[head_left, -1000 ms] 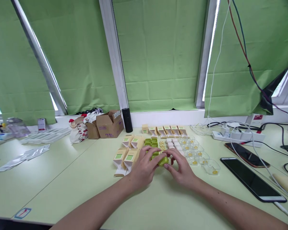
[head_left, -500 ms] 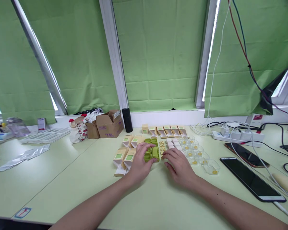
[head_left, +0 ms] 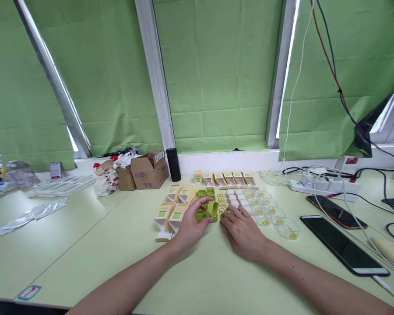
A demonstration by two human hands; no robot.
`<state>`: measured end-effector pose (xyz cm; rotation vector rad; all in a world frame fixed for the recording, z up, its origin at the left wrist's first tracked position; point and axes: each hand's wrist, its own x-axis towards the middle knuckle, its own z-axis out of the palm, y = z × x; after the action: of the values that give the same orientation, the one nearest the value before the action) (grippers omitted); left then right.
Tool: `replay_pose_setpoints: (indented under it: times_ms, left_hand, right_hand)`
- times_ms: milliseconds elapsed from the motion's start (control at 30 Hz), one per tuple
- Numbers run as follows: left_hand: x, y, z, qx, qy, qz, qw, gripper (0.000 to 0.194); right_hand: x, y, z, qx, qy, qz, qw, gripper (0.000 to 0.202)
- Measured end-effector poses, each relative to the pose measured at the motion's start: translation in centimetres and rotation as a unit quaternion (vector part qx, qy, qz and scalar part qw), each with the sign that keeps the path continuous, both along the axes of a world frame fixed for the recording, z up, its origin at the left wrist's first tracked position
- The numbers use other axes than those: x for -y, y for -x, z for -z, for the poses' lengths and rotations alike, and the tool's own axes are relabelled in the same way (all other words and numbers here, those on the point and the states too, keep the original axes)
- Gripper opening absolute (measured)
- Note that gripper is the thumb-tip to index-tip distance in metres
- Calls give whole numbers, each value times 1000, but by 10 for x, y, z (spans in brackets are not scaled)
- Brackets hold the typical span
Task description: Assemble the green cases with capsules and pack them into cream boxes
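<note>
My left hand [head_left: 191, 224] grips a small olive-green open case [head_left: 212, 210] between thumb and fingers, tilted so its hollow shows. Other green cases [head_left: 202, 193] stand in a close group behind and beside it. My right hand [head_left: 246, 229] reaches down at the near end of a double column of small yellow pieces [head_left: 221, 197]. Its fingers are drawn together, and their tips hide whatever they may pinch. Just past that hand lie rows of pale pink-white blocks [head_left: 233, 197], then clear plastic cups [head_left: 288, 228] with yellow spots in them.
Open cardboard sleeves with green labels [head_left: 162, 214] stand left of the green cases, and more sleeves [head_left: 230, 180] line the back. A brown carton [head_left: 149, 170] and a black cylinder [head_left: 174, 164] stand behind. Phones [head_left: 343, 245], cables and a power strip [head_left: 325, 187] occupy the right.
My right hand has turned and its fingers have closed down onto the nearest yellow pieces. The green case in my left hand has tipped, so its opening shows more.
</note>
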<state>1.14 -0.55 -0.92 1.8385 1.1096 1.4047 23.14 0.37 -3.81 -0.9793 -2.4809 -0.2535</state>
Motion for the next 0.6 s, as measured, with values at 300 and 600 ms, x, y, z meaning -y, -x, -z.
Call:
replay_pose_setpoints:
  times_ms: [300, 600]
  left_hand:
    - [1, -2, -2, 12, 4, 8, 1000, 42]
    - [-3, -3, 1, 49, 11, 18, 999, 46]
  right_hand:
    - [-1, 1, -1, 41, -9, 6, 999, 18]
    - [-7, 0, 1, -57, -47, -24, 997, 32]
